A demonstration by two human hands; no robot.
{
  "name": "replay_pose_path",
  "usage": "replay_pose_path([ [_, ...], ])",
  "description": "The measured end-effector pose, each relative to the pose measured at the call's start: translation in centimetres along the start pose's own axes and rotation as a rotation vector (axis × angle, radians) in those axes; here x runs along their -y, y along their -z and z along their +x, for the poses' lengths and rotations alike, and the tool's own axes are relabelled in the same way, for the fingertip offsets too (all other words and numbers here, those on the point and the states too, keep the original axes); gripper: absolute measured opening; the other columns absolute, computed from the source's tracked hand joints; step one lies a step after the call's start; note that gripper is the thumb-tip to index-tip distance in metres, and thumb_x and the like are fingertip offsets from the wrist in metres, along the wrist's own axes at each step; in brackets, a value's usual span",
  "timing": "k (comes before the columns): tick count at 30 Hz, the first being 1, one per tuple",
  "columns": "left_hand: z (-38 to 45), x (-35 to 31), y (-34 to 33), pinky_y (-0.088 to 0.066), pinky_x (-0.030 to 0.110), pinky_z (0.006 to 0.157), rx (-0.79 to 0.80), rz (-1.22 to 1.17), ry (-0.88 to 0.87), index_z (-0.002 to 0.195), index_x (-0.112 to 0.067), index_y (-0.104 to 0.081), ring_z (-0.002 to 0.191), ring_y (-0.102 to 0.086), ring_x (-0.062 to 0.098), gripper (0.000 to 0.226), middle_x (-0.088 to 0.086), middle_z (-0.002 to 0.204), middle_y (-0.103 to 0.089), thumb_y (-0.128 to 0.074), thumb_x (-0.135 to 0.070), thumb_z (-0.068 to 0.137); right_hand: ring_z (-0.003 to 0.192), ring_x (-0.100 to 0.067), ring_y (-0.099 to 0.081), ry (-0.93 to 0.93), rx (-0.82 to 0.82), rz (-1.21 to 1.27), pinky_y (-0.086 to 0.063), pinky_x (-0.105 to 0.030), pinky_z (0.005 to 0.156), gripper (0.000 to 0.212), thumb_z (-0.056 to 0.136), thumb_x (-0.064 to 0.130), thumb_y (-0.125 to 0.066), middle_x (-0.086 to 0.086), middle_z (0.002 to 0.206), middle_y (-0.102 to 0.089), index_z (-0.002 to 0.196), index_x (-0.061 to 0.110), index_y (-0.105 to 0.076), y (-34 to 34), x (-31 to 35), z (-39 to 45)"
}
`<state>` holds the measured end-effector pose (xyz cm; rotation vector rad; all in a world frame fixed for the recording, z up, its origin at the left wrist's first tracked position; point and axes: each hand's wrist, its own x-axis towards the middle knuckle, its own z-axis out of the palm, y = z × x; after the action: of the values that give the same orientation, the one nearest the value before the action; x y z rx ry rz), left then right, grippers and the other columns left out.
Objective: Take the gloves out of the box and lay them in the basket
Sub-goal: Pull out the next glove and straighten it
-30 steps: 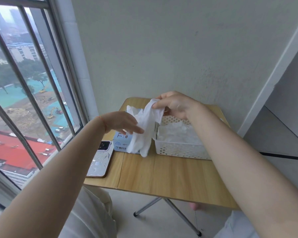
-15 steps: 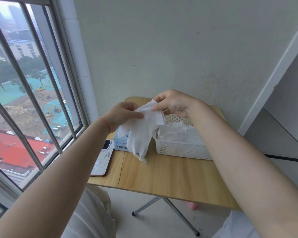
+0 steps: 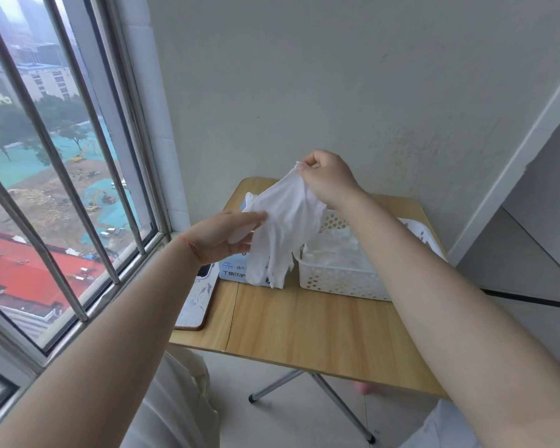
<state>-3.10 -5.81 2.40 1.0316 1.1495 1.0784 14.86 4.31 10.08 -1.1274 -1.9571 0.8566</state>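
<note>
Wooden folding table (image 3: 320, 321) against a pale wall, barred window to my left. On it sit the glove box (image 3: 232, 270) and, just beside it to the right, the white basket (image 3: 343, 279), already holding pale gloves. My right hand (image 3: 328, 181) pinches the cuff of one white glove (image 3: 288, 227) between thumb and fingertips, so it hangs long axis downward, fingers dangling over the box's right end, near the basket's left wall. My left hand (image 3: 223, 237) is open, straight fingers touching the glove's left side. I judge the basket lies right of the glove, under my right forearm, so that hand carries it over.
</note>
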Motion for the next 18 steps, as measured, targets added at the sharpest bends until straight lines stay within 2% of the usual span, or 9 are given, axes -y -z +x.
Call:
replay_pose_path([
  [1,0.0,0.2,0.1,-0.049,0.044,0.103,-0.007,-0.065,-0.009,0.119,-0.006,-0.064,0.103,-0.065,0.024,0.032,0.009,0.113,-0.068,-0.059,-0.027,0.096,0.066,-0.010,-0.047,-0.004,-0.013,-0.004,-0.038,-0.022,0.057,0.013,0.097,0.024,-0.052,0.007,0.074,-0.051,0.092,0.013,-0.057,-0.2,-0.1,0.2],
  [4,0.5,0.1,0.7,-0.059,0.034,0.079,-0.116,-0.173,-0.024,0.119,-0.009,-0.064,0.089,-0.068,0.021,0.028,0.005,0.103,-0.070,-0.059,-0.025,0.096,0.067,-0.015,-0.046,-0.040,-0.038,-0.018,-0.037,-0.025,0.058,0.014,0.096,0.022,-0.050,0.002,0.075,-0.051,0.086,0.013,-0.053,-0.9,-0.4,0.7],
  [6,1.4,-0.6,0.9,-0.056,0.029,0.065,-0.264,-0.042,-0.009,0.112,-0.010,-0.066,0.072,-0.064,0.017,0.027,0.003,0.087,-0.065,-0.065,-0.026,0.091,0.060,-0.016,-0.038,-0.097,-0.047,-0.023,-0.031,-0.026,0.053,0.024,0.096,0.020,-0.048,0.001,0.067,-0.041,0.074,0.015,-0.045,-1.0,-0.8,1.1],
  [8,2.5,-1.7,0.6,-0.045,0.022,0.052,-0.435,0.212,-0.017,0.095,-0.013,-0.067,0.053,-0.053,0.015,0.013,-0.003,0.066,-0.057,-0.064,-0.023,0.088,0.054,-0.016,-0.028,-0.148,-0.026,-0.082,-0.023,-0.027,0.048,0.036,0.096,0.015,-0.047,0.001,0.063,-0.030,0.064,0.019,-0.031,-0.8,-1.4,1.2],
  [9,3.4,-2.2,0.0,-0.040,0.022,0.051,-0.474,0.321,-0.046,0.086,-0.014,-0.065,0.053,-0.049,0.017,0.007,-0.004,0.062,-0.054,-0.061,-0.019,0.089,0.053,-0.016,-0.028,-0.187,-0.011,-0.106,-0.022,-0.027,0.047,0.037,0.096,0.014,-0.046,0.001,0.063,-0.029,0.064,0.019,-0.029,-0.5,-2.0,1.3],
  [11,5.5,-2.7,-1.4,-0.038,0.027,0.061,-0.480,0.558,-0.127,0.070,-0.016,-0.058,0.064,-0.046,0.019,0.021,-0.001,0.066,-0.050,-0.055,-0.016,0.091,0.053,-0.016,-0.034,-0.289,0.008,-0.100,-0.025,-0.022,0.042,0.026,0.094,0.013,-0.047,0.000,0.066,-0.033,0.070,0.016,-0.036,0.2,-3.6,1.0],
  [13,7.4,-2.6,-2.9,-0.039,0.032,0.069,-0.472,0.814,-0.146,0.064,-0.020,-0.055,0.072,-0.048,0.021,0.029,-0.001,0.068,-0.052,-0.052,-0.022,0.093,0.053,-0.017,-0.039,-0.385,0.014,-0.052,-0.027,-0.013,0.035,0.012,0.093,0.010,-0.048,-0.003,0.068,-0.039,0.081,0.011,-0.046,1.1,-5.4,0.5],
  [15,9.0,-2.3,-4.5,-0.045,0.035,0.077,-0.450,0.977,-0.133,0.075,-0.019,-0.064,0.084,-0.058,0.027,0.026,0.005,0.081,-0.063,-0.049,-0.029,0.094,0.053,-0.019,-0.044,-0.450,0.036,-0.038,-0.032,-0.014,0.038,0.004,0.092,0.005,-0.049,-0.010,0.076,-0.049,0.090,0.005,-0.052,2.1,-7.0,0.0],
  [18,10.8,-1.9,-7.2,-0.042,0.034,0.075,-0.375,1.112,-0.099,0.097,-0.012,-0.069,0.088,-0.057,0.027,0.028,0.009,0.097,-0.065,-0.047,-0.029,0.096,0.064,-0.022,-0.051,-0.513,0.055,-0.094,-0.037,-0.022,0.051,0.020,0.094,0.001,-0.044,-0.016,0.092,-0.053,0.108,-0.002,-0.058,4.0,-9.3,-0.9],
])
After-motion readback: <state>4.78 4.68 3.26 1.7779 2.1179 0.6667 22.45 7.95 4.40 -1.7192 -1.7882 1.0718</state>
